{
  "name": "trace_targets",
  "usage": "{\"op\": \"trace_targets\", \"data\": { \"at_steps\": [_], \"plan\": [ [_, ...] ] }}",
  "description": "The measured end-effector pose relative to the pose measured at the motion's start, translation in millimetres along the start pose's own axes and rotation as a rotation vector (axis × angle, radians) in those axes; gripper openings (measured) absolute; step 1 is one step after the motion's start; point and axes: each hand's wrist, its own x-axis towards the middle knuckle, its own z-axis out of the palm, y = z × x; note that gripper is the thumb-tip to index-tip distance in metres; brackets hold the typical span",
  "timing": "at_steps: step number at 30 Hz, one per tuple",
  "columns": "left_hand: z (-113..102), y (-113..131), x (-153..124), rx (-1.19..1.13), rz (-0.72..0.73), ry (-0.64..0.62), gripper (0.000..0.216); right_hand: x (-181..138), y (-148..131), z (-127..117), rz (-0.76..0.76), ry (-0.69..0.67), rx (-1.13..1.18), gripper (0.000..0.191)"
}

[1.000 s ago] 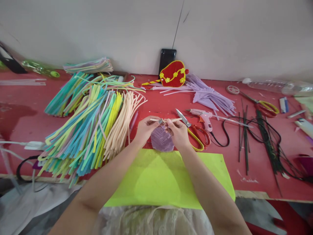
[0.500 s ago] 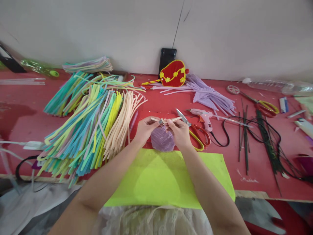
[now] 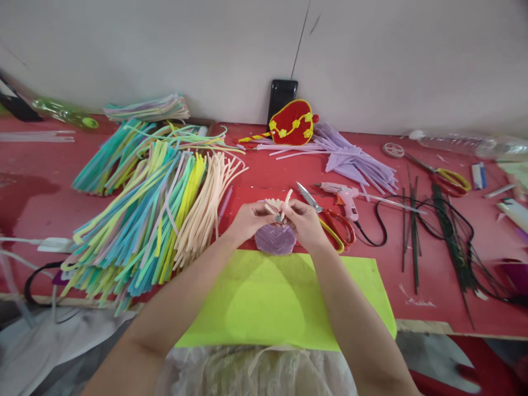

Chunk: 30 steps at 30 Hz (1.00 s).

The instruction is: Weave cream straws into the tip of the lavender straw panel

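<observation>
Head view: a second ago the cream strip point(image 3: 286, 199) ran flat, left to right, between my hands, and now it's doubled over, so I judge the fold is under way. My left hand point(image 3: 247, 220) and right hand point(image 3: 308, 224) meet fingertip to fingertip, both pinching it just above the purple woven piece point(image 3: 275, 241). Its free end points up and away from me, tilted slightly right.

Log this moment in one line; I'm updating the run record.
left hand: pinches cream strips | right hand: pinches same strips | purple woven piece: beneath both hands
</observation>
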Motion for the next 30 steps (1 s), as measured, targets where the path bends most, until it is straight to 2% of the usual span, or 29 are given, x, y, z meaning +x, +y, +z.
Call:
{"op": "trace_targets", "data": {
  "at_steps": [4,8,16,30],
  "plan": [
    [-1.8,-2.9,0.5,0.042,-0.008,-0.034,0.021,-2.1,-7.9,-5.5,0.077,-0.071,-0.013,0.027],
    [0.6,-4.6,1.0,0.059,0.005,-0.002,0.021,-2.1,-12.3,-7.9,0.095,-0.018,-0.053,0.027],
    [-2.1,-5.6,4.8,-0.045,0.051,0.199,0.029,0.3,-9.5,-11.2,0.101,0.008,-0.095,0.029],
    [-4.4,-5.7,4.7,-0.012,0.061,0.233,0.027,-0.8,-10.3,-13.9,0.122,-0.036,-0.111,0.027]
  ]
}}
